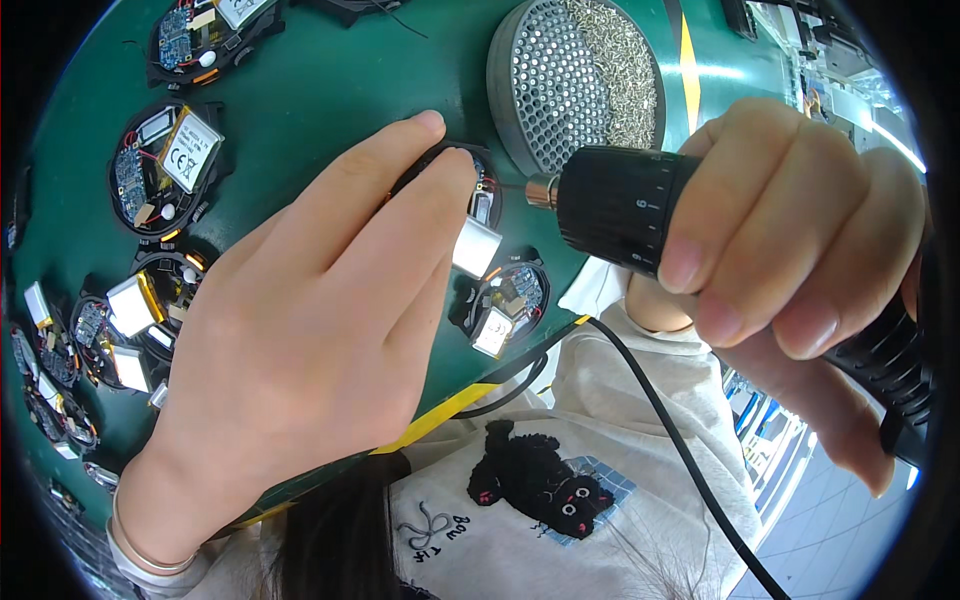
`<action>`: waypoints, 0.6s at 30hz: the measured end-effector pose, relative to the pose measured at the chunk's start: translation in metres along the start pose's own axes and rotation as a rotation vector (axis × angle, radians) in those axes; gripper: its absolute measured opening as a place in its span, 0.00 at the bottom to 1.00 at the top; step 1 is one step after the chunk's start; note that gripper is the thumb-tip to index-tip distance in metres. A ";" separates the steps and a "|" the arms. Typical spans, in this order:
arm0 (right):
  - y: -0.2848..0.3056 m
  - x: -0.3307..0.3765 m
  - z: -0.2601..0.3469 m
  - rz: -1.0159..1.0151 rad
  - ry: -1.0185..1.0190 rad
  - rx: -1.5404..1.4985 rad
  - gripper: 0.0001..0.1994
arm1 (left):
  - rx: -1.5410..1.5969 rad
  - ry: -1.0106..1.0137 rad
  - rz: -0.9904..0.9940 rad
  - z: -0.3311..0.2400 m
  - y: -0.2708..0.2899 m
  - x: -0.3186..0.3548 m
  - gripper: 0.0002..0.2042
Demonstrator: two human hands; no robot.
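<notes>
My right hand [800, 230] is wrapped around a black electric screwdriver [615, 208], which lies nearly level and points left. Its thin bit reaches over an opened round watch body [486, 190] on the green table; whether the tip touches a screw I cannot tell. Fingers of my left hand [310, 260] close on that watch body from the left and cover much of it. A silver battery [476, 246] sticks out below the fingers. Just nearer to me lies another opened watch body [515, 298], its circuit board and battery showing.
A round grey tray [508, 120] with a perforated plate and many small screws stands beyond the screwdriver. Several opened watch bodies [165, 175] with loose batteries spread along the left. Yellow tape [440, 415] marks the table's near edge. A black cable [680, 430] hangs past it.
</notes>
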State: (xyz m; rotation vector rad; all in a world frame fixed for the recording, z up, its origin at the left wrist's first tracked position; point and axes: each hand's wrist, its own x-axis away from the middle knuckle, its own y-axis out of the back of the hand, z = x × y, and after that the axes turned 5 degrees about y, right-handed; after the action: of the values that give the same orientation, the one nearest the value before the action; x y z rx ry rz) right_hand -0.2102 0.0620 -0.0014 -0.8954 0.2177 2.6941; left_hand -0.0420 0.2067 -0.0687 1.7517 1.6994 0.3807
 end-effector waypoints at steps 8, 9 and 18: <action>0.000 -0.001 -0.001 0.029 0.000 -0.001 0.36 | -0.015 0.071 0.071 -0.005 0.006 0.000 0.20; 0.001 0.000 0.000 0.032 -0.003 -0.004 0.36 | -0.015 0.053 0.062 -0.004 0.006 -0.001 0.20; 0.015 -0.001 0.004 0.111 -0.041 -0.008 0.34 | 0.008 0.054 0.033 -0.005 0.005 -0.002 0.20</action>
State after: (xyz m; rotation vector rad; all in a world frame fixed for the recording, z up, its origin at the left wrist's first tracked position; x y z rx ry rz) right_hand -0.2168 0.0484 0.0028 -0.8529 0.2547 2.8142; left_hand -0.0416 0.2060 -0.0617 1.7920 1.7137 0.4392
